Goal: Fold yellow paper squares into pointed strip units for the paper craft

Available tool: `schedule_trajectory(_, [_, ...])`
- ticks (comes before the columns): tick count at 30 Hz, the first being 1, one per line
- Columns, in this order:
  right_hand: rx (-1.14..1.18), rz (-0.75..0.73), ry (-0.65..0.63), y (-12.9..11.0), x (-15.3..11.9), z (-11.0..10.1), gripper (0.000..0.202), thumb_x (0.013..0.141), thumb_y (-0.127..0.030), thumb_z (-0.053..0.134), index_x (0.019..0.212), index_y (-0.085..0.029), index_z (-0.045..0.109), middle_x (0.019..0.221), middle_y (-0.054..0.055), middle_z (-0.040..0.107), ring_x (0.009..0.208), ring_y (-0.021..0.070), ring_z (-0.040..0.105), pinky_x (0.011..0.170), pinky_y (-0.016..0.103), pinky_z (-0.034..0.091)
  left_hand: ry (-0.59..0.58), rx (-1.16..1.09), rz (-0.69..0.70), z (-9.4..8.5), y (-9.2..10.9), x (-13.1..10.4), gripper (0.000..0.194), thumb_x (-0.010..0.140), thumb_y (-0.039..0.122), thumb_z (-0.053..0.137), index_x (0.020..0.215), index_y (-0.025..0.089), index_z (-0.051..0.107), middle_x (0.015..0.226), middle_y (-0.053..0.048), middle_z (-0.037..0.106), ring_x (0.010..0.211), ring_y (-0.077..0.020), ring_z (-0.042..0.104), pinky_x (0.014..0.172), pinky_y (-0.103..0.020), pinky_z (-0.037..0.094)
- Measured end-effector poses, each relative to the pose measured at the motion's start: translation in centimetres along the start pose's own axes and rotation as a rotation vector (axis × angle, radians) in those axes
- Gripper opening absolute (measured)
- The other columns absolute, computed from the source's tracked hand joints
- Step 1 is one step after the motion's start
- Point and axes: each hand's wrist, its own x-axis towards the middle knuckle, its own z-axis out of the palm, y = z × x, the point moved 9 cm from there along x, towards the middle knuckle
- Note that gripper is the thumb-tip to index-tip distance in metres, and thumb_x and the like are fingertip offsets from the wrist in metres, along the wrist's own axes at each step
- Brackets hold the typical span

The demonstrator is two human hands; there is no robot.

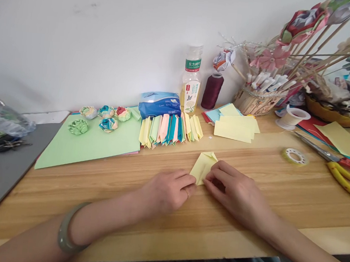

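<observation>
A small yellow paper [203, 167] lies on the wooden table with its top corners folded in. My left hand [172, 189] is closed at the paper's lower left corner, fingertips pressed on it. On the right edge, my right hand [237, 191] pinches the paper between thumb and fingers. Beyond the hands stands a row of folded paper strips [170, 129] in yellow, green, pink and blue. Flat yellow sheets [234, 128] are stacked to the right of that row.
Several paper flowers [107, 124] rest on a green sheet [91, 149] at the left. Behind are a blue tissue pack [160, 104], a bottle [192, 80] and a maroon thread spool [212, 91]. Tape [295, 156] and scissors [337, 158] lie right, below a basket [257, 101].
</observation>
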Motion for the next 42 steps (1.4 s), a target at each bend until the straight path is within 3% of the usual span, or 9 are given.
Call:
schedule_trajectory(7, [-0.052,0.004,-0.038,0.0,0.2,0.1,0.016,0.087,-0.022,0.047,0.073,-0.019,0.053,0.077,0.001,0.054,0.063,0.0138,0.054,0.054,0.025,0.038,0.019,0.015,0.052,-0.6,0.2,0.0,0.028,0.094,0.009,0.037,0.084,0.009,0.063,0.087,-0.007,0.065,0.081,-0.017,0.06,0.072,-0.027,0.054])
schedule_trajectory(11, [-0.062,0.008,-0.053,0.1,0.4,0.1,0.016,0.087,-0.022,0.047,0.072,-0.019,0.052,0.078,0.001,0.055,0.062,0.0135,0.054,0.054,0.025,0.038,0.003,0.014,0.038,-0.3,0.3,0.1,0.03,0.096,0.011,0.031,0.095,0.009,0.061,0.085,-0.006,0.065,0.079,-0.0165,0.06,0.068,-0.027,0.053])
schedule_trajectory(17, [-0.095,0.002,-0.072,0.0,0.4,0.3,0.015,0.087,-0.022,0.048,0.072,-0.02,0.05,0.078,0.001,0.055,0.064,0.0138,0.055,0.054,0.024,0.037,-0.106,-0.117,-0.237,1.1,-1.3,0.1,0.021,0.096,0.023,0.039,0.085,0.015,0.055,0.079,-0.001,0.06,0.074,-0.0125,0.059,0.066,-0.023,0.049])
schedule_trajectory(20, [-0.108,0.011,-0.08,-0.1,0.4,0.3,0.013,0.087,-0.022,0.047,0.074,-0.02,0.049,0.08,0.001,0.054,0.062,0.0135,0.054,0.054,0.025,0.037,-0.163,-0.19,-0.283,1.3,-1.5,0.1,0.018,0.096,0.023,0.04,0.086,0.016,0.053,0.082,-0.001,0.059,0.076,-0.0124,0.059,0.067,-0.023,0.049])
schedule_trajectory(28, [-0.139,-0.032,-0.009,1.2,-0.2,-0.4,0.01,0.09,-0.019,0.04,0.089,-0.02,0.051,0.086,0.003,0.057,0.065,0.0141,0.054,0.054,0.025,0.039,-0.152,-0.162,-0.198,1.0,-0.9,0.3,0.022,0.098,0.024,0.035,0.092,0.013,0.053,0.087,-0.003,0.061,0.08,-0.0139,0.058,0.069,-0.025,0.049])
schedule_trajectory(34, [-0.159,-0.47,-0.027,-2.0,-2.4,-1.1,0.029,0.09,-0.012,0.038,0.109,-0.02,0.057,0.097,0.008,0.059,0.09,0.0216,0.053,0.073,0.035,0.045,-0.181,-0.062,-0.092,1.3,-1.4,0.3,0.027,0.099,0.026,0.033,0.091,0.014,0.056,0.088,-0.003,0.062,0.081,-0.0128,0.058,0.069,-0.024,0.048])
schedule_trajectory(39, [-0.037,-0.381,-0.141,-3.9,-2.4,-1.1,0.027,0.084,-0.013,0.045,0.106,-0.016,0.059,0.099,0.01,0.059,0.093,0.0232,0.051,0.08,0.039,0.045,-0.031,0.18,0.06,0.1,-0.6,0.5,0.025,0.095,0.024,0.043,0.079,0.013,0.059,0.089,-0.006,0.061,0.087,-0.0194,0.056,0.077,-0.034,0.046])
schedule_trajectory(42, [0.027,-0.304,-0.219,-4.8,-2.1,-0.7,0.026,0.08,-0.019,0.054,0.105,-0.016,0.06,0.102,0.011,0.057,0.096,0.0245,0.05,0.084,0.042,0.044,-0.07,0.234,0.048,0.1,-0.1,0.6,0.023,0.095,0.016,0.04,0.087,0.011,0.061,0.085,-0.006,0.059,0.084,-0.0199,0.055,0.075,-0.035,0.047])
